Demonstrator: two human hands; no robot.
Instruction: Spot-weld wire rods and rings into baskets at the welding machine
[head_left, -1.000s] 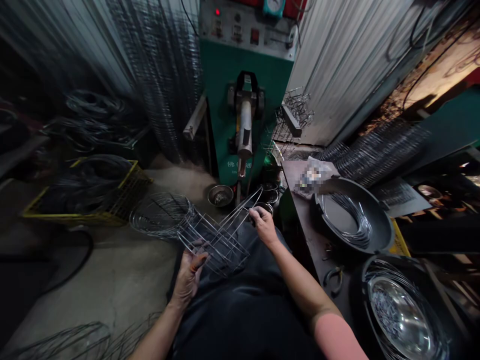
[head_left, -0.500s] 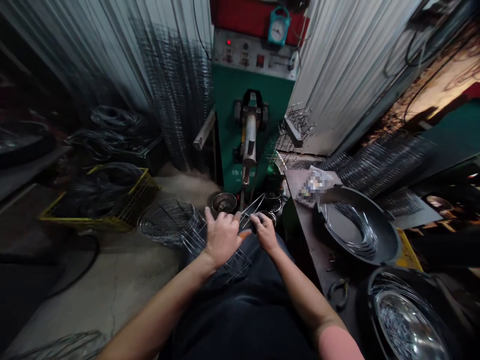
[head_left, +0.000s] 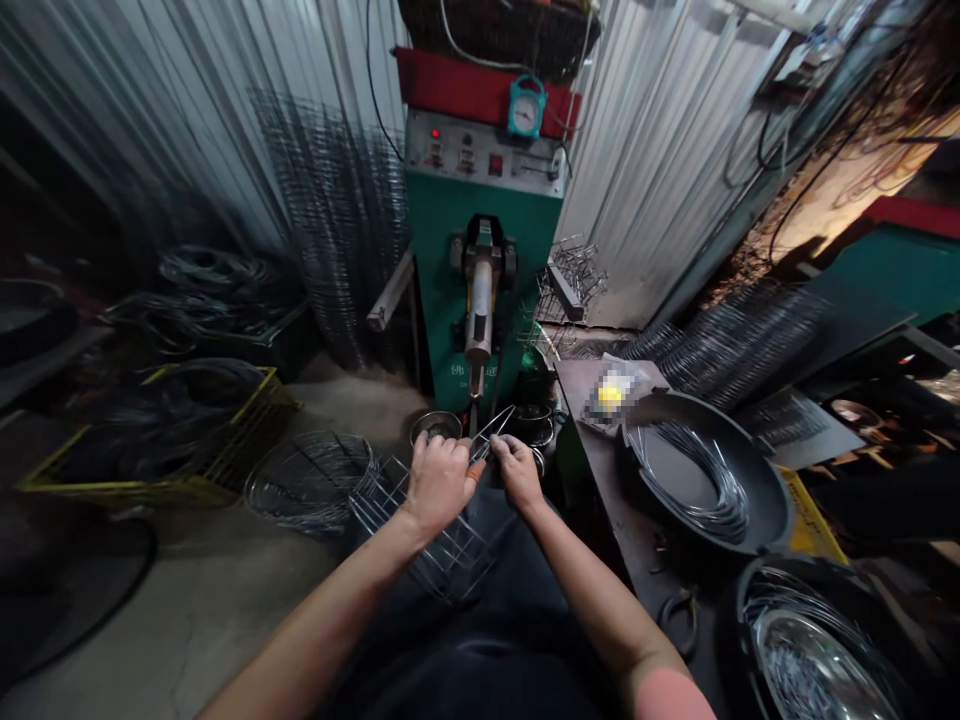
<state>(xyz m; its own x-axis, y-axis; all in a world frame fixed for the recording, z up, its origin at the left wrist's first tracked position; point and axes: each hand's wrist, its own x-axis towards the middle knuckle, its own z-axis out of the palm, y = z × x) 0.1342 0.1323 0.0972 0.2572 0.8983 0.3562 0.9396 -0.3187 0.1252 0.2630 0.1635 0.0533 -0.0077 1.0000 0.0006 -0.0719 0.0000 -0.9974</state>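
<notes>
A wire rack of thin metal rods lies tilted over my lap, its narrow end reaching up under the welding machine's electrode. My left hand is closed around the rack's upper part, an orange wrap on one digit. Close by on the right, my right hand is pinched at the narrow end of the wires; whether a small piece is also in its fingertips cannot be made out. Just behind the hands, a small round bowl is partly hidden.
The green spot welder stands ahead with a teal-cased dial. Round wire baskets sit on the floor at left, near a yellow crate. On the right bench are a black pan with coiled wire, pliers and a metal bowl.
The view has tilted up a little and swung slightly right. My left hand's raised finger has folded down onto the rack. My right hand stays pinched beside it.
</notes>
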